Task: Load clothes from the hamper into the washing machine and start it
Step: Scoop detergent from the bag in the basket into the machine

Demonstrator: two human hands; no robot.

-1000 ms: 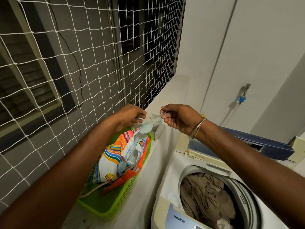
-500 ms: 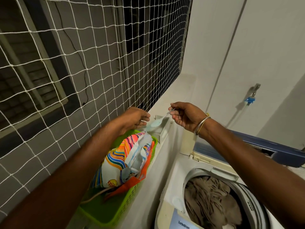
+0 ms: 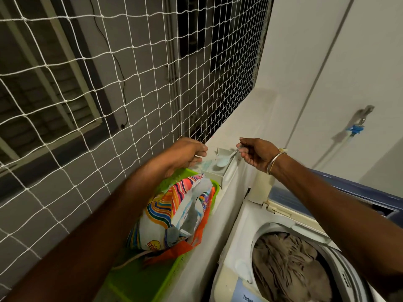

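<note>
The washing machine (image 3: 235, 247) runs off the bottom edge, so I cannot read its whole front label, and part of the clothes (image 3: 290, 269) in the drum is lost to me. The left arm hides much of the green basket (image 3: 139, 286). The left hand (image 3: 185, 153) pinches a small white piece (image 3: 198, 156) that I cannot identify. The right hand (image 3: 257, 154) covers the end of the spoon (image 3: 222, 162) handle.

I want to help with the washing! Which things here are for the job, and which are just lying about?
For the job: washing machine, clothes in its drum, spoon pinched by the right hand, white tray under it, left hand beside the tray, striped packet in the green basket.
Just there: window net, wall tap, bangle.
</note>
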